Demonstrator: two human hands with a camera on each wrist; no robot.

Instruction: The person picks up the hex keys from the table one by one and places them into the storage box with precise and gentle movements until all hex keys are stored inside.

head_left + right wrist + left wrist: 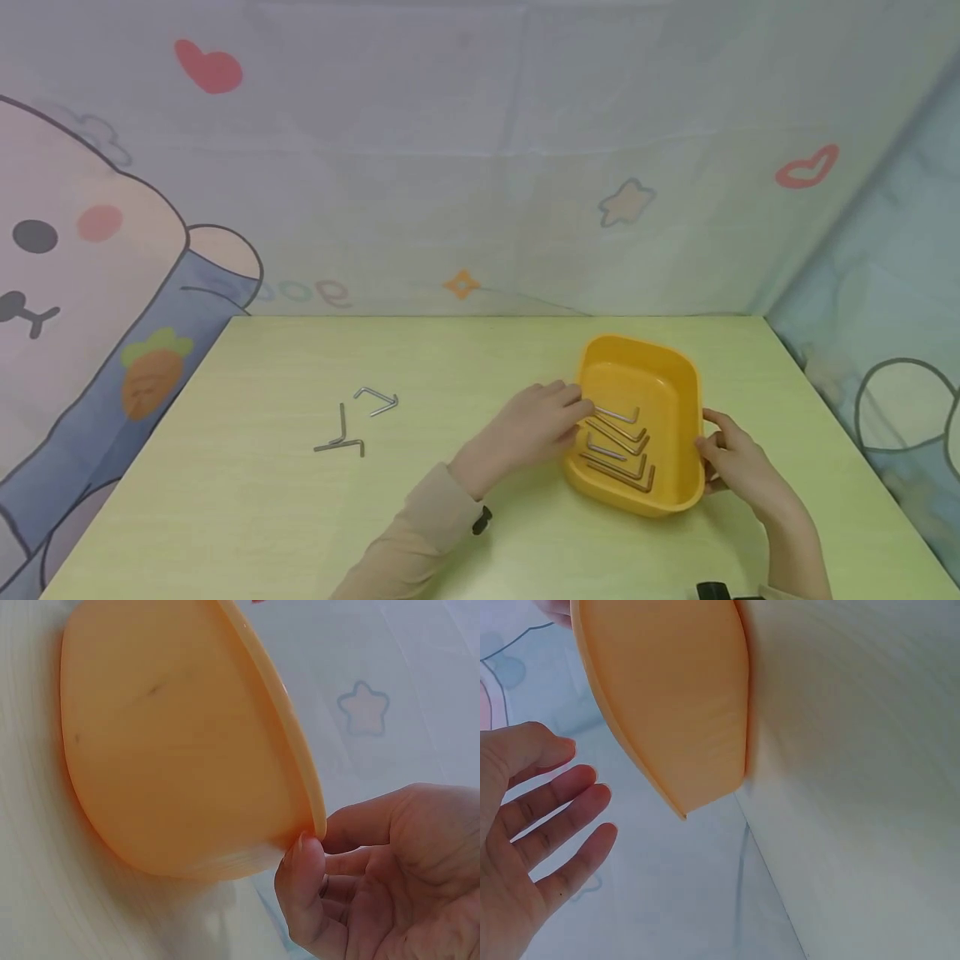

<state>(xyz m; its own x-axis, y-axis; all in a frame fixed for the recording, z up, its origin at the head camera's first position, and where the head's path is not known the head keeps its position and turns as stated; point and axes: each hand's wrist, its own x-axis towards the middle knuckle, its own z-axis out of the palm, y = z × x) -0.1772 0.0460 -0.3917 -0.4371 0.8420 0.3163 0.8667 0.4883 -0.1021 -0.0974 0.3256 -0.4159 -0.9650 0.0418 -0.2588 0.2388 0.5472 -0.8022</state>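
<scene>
Between thumb and fingers, the right hand [738,462] pinches the right rim of a yellow basin [630,379]; in the right wrist view the thumb presses the near side of the rim, and the other fingers bend behind it. The left hand [540,421] hovers at the left rim of the same basin. Its fingers are loosely bent and spread, with nothing between them, and in the left wrist view they look apart from the basin wall.

The basin stands on the right half of a pale yellow-green table [247,500]. Inside it, at least 6 L-shaped metal keys [618,477] lie near its left side, roughly in a row; 2 of them look more golden, and 1 is clearly shorter.

On the left part of the table, well apart from the basin, lie 4 more keys in 2 pairs. The farther pair [379,396] meets at its right end, and the nearer pair [342,421] touches or crosses.

Beige sleeves [420,525] cover the forearms. Behind the table hangs a light cloth [450,167] with printed hearts, stars and a cartoon animal.
</scene>
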